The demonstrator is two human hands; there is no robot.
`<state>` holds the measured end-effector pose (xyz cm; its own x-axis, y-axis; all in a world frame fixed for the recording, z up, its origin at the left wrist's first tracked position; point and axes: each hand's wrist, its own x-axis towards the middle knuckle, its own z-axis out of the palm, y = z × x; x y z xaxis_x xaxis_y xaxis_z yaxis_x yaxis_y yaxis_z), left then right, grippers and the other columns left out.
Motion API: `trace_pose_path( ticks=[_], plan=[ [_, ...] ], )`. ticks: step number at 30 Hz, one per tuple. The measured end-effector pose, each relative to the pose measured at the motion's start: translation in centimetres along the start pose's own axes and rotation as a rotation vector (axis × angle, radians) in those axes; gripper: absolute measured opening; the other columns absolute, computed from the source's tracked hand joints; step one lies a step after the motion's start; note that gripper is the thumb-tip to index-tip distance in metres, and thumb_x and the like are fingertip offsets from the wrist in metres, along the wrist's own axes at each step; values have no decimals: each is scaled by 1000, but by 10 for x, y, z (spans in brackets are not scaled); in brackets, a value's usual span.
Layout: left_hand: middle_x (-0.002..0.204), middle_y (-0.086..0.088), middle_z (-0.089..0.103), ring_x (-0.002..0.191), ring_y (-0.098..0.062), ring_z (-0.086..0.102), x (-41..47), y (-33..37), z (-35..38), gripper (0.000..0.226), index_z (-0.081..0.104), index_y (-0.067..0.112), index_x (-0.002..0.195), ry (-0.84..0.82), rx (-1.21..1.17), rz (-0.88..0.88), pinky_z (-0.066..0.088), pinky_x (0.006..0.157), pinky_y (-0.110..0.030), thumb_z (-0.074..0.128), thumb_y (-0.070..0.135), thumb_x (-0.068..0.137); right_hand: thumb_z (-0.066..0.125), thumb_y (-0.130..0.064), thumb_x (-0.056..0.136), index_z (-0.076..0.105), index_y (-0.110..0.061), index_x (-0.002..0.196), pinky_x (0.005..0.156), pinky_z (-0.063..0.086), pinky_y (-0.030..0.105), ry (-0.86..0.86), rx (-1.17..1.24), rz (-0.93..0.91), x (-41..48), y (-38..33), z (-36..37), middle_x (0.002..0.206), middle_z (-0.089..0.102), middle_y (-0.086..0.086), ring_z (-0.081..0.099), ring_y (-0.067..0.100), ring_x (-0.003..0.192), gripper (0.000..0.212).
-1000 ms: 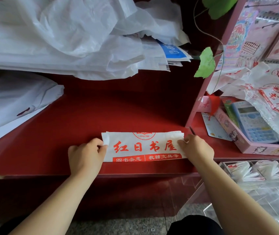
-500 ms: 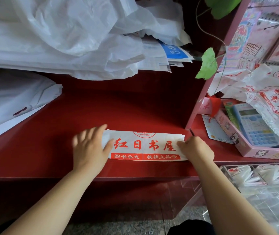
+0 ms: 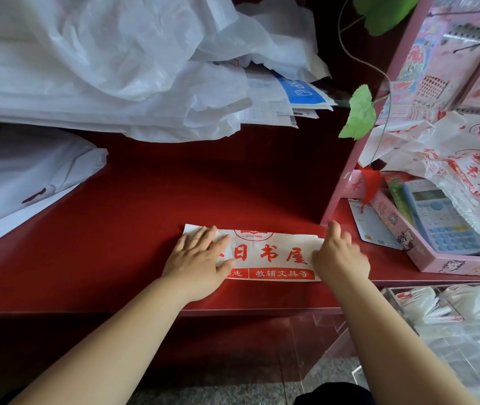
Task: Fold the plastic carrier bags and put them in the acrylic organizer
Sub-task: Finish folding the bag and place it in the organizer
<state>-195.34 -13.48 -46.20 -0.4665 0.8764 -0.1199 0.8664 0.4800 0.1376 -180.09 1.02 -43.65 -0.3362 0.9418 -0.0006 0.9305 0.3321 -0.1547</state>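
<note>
On the left side of the red counter (image 3: 145,214) lay a heap of white plastic bags (image 3: 101,68). Near the front edge, my left hand (image 3: 201,258) was flat with the fingers spread, pressing the left end of the folded bag (image 3: 274,252) with red print. My right hand (image 3: 339,255) covered its right end, but it was blurred, so I cannot tell if it pressed or pinched. At the lower right stood the clear organizer (image 3: 466,355), holding other folded bags.
</note>
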Motion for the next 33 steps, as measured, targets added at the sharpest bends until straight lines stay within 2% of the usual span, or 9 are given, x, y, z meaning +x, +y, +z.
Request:
trace_pose_path(
  ticks=[3, 6, 18, 22, 24, 26, 29, 31, 33],
  plan=[
    [155, 3, -13, 141, -12, -16, 1, -1, -1, 55, -2, 32, 147, -20, -10, 3, -10, 113, -35, 17, 48, 97, 39, -14, 93, 14, -20, 146, 111, 11, 36, 197, -55, -273, -15, -26, 0, 154, 9, 8, 7, 25, 141, 59],
    [155, 3, -13, 141, -12, -15, 1, 0, -2, 56, -1, 32, 147, -28, -3, 2, -9, 113, -34, 18, 50, 97, 31, -22, 98, 16, -19, 146, 114, -4, 36, 36, 49, -524, -31, -60, 18, 156, -5, 5, -7, 20, 143, 51],
    [155, 4, -15, 141, -13, -17, 2, -1, -1, 56, -6, 30, 147, -47, -10, -22, -9, 113, -35, 17, 46, 98, 20, -36, 101, 7, -21, 148, 113, -5, 27, -163, -32, -446, 10, 6, 20, 156, -3, -1, -4, 12, 143, 51],
    [155, 3, -14, 141, -13, -16, -4, -4, 0, 58, -5, 30, 147, -22, -19, -60, -7, 113, -35, 16, 49, 97, 35, -19, 95, 39, -8, 138, 113, 16, 37, 194, 39, -444, -1, 20, 22, 148, 32, 12, 29, 25, 137, 44],
    [155, 3, -13, 142, -14, -14, -9, -9, 0, 62, -4, 29, 147, -5, 10, -94, -4, 114, -36, 16, 56, 94, 42, -26, 82, 66, -6, 106, 100, 38, 39, 393, 93, -574, -19, 19, 27, 112, 65, 13, 61, 31, 106, 39],
    [155, 1, -11, 142, -16, -11, -19, -16, -4, 74, -4, 28, 147, -5, 28, -120, -1, 114, -37, 18, 67, 88, 40, -40, 80, 70, -13, 93, 96, 35, 36, 376, 85, -737, -44, 13, 35, 94, 70, 2, 66, 25, 94, 42],
    [155, 1, -13, 142, -16, -11, -46, -28, -11, 112, -5, 29, 147, -40, 49, -131, 0, 114, -37, 12, 94, 57, 13, -68, 86, 67, -16, 108, 102, 23, 36, 131, -38, -785, -69, -1, 32, 112, 67, -2, 59, 18, 113, 77],
    [155, 3, -11, 142, -14, -9, -71, -40, -10, 142, -5, 30, 146, -36, 50, -89, -1, 113, -33, 0, 100, 23, -21, -82, 60, 42, -18, 137, 112, -3, 32, 20, -88, -764, -67, -5, 30, 147, 36, -2, 27, 14, 138, 119],
    [152, -1, 21, 139, -16, 13, -91, -50, -6, 136, 12, 23, 146, 76, 131, 47, 4, 110, -29, 13, 99, 32, -36, -83, 34, 16, -23, 147, 111, -15, 34, -100, -75, -728, -59, -7, 27, 155, 8, -9, -1, 10, 143, 138]
  ],
)
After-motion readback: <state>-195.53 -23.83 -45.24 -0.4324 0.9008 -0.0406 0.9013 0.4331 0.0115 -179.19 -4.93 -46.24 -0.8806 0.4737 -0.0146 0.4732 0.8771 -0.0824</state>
